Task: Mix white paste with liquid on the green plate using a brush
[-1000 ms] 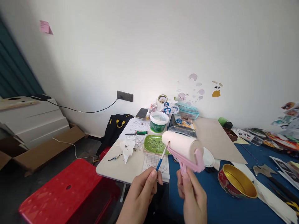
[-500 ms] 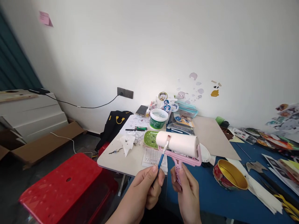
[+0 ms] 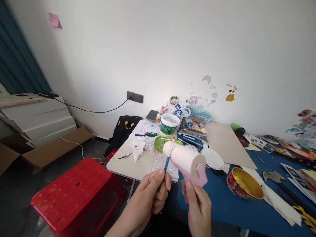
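My left hand [image 3: 155, 189] is closed around a thin paintbrush [image 3: 168, 162] with a blue handle, its reddish-brown tip pointing up. In my right hand [image 3: 198, 204] is the handle of a lint roller with a pink frame [image 3: 201, 174] and a thick white roll [image 3: 184, 157]. The roll's end now faces me, and the brush overlaps its left end; whether they touch I cannot tell. Behind them lie a green tray [image 3: 159, 144], a grid-printed paper [image 3: 158, 164] and a white round lid [image 3: 213, 159].
A white-and-green tub [image 3: 169, 124] stands at the back of the white table [image 3: 118, 164]. Right of my hands, a gold-lined tin [image 3: 244, 184] rests on the blue tabletop [image 3: 214, 200]. A red stool [image 3: 74, 187] is at the lower left. Yellow-handled scissors [image 3: 300, 210] lie far right.
My right hand has turned the lint roller, so its end swings toward me and its frame looks foreshortened. The paintbrush has shifted slightly left and stands more upright. The view has turned a little left.
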Tool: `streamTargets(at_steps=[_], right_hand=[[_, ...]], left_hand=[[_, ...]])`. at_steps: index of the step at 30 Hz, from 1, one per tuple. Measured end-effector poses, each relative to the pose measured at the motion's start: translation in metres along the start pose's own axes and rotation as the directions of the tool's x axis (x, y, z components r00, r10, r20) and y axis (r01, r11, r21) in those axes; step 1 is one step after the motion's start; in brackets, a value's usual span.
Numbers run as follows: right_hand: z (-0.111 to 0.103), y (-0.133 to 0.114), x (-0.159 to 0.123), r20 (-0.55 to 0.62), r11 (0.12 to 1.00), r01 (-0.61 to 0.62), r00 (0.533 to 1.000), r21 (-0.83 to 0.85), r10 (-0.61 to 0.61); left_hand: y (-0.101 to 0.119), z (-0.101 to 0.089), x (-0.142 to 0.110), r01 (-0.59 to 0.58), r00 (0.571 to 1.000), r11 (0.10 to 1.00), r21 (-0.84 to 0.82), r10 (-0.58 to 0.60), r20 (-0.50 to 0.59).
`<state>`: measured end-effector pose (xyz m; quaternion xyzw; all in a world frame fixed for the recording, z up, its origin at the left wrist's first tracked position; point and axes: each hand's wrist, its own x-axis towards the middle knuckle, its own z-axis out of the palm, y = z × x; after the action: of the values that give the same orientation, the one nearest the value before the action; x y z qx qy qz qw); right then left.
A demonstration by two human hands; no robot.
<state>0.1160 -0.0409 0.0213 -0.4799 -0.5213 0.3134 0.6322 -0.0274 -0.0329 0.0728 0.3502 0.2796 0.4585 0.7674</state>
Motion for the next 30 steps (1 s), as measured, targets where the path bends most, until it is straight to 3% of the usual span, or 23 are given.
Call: streamTargets(at_steps=[4,8,14,21,25,30], right_hand=[[0.0,-0.008,0.02,0.073,0.92,-0.212,0.977,0.329,0.199],[-0.003,-0.009,0.028,0.238,0.775,-0.361,0.932,0.518,0.274],[-0.007,-0.003,0.017,0.292,0.772,-0.397,0.914,0.496,0.282],[-0.013,0.0,0.007,0.277,0.887,-0.311,0.935,0.341,0.221],[-0.015,0.0,0.006,0.264,0.908,-0.261,0.948,0.327,0.178],[-0.018,-0.001,0.006,0.251,0.915,-0.247,0.953,0.317,0.171]], left_hand=[[-0.006,-0.003,-0.002,0.034,0.999,0.998,0.048,-0.033,-0.013],[-0.007,-0.013,-0.004,-0.02,0.996,0.996,0.082,0.028,-0.088],[-0.006,-0.014,-0.01,-0.038,0.991,0.97,0.241,0.068,-0.115],[-0.006,-0.003,-0.015,-0.065,0.976,0.865,0.497,0.158,-0.147],[-0.003,0.002,-0.02,-0.06,0.96,0.841,0.538,0.197,-0.2],[0.001,0.011,-0.026,-0.146,0.908,0.838,0.526,0.325,-0.265]])
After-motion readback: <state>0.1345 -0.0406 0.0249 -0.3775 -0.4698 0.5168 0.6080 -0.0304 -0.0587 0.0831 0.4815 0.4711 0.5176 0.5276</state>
